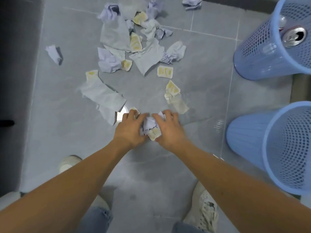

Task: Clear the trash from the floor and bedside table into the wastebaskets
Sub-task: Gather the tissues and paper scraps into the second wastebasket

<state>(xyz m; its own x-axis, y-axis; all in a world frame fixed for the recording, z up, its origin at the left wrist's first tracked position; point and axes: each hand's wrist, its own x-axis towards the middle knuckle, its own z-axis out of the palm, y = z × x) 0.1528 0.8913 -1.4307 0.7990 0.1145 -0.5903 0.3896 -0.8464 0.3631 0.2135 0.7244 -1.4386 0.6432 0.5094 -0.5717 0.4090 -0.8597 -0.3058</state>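
Both hands press together low over the grey tile floor around a small bunch of trash [150, 127]: crumpled pale-purple paper and a yellow-printed white scrap. My left hand [130, 128] cups it from the left, my right hand [168, 129] from the right. Beyond them the floor is littered with several crumpled purple papers [108, 62], torn grey-white sheets [102, 95] and yellow-printed scraps [165, 72]. Two blue mesh wastebaskets stand at the right: the far one [262, 52] holds a drinks can [293, 36], the near one [262, 142] shows nothing inside.
A shiny round metal piece [122, 115] lies half under torn paper by my left hand. A clear plastic wrapper [176, 102] lies just beyond my right hand. A dark furniture edge [15, 64] runs down the left. My shoes [203, 209] are at the bottom.
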